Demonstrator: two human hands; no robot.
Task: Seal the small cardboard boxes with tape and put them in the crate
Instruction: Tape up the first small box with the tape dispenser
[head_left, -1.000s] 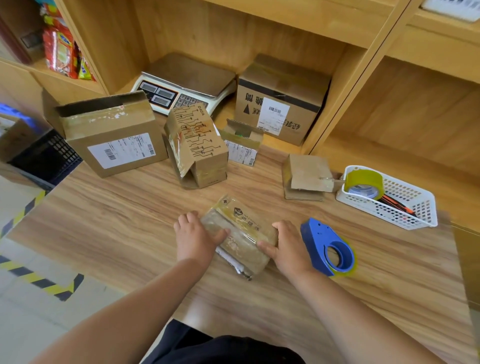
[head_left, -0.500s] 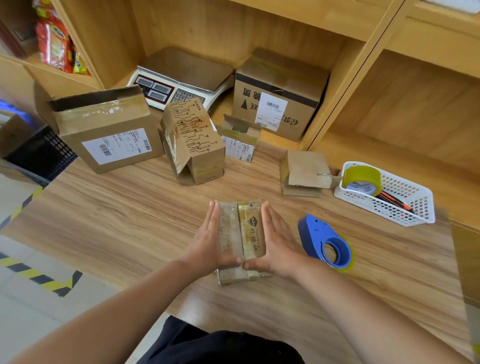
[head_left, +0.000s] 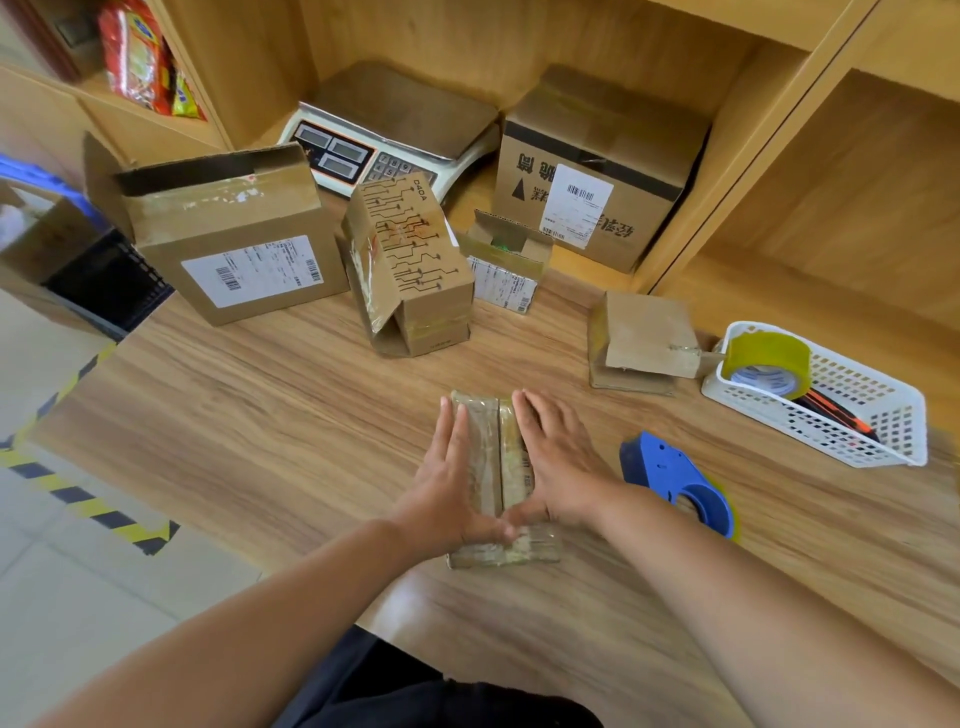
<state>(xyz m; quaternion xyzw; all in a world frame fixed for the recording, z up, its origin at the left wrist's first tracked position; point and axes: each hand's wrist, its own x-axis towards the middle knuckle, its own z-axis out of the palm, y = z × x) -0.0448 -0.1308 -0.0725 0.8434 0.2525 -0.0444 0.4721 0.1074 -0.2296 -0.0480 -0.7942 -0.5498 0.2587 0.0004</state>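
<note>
Basket (head_left: 810, 434): tape roll (head_left: 769, 358) inside | left hand (head_left: 452, 488), right hand (head_left: 563, 467): fingers (head_left: 535, 415) straight, pressing small box (head_left: 487, 457)

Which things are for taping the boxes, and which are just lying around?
For the job: box pressed by left hand and right hand, dispenser, tape roll, crate, printed box.
Just lying about: scale, snacks.

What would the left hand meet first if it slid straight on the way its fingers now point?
The left hand would probably reach the circuit-printed box first, near its right end, across bare table; depth is unclear.
</note>
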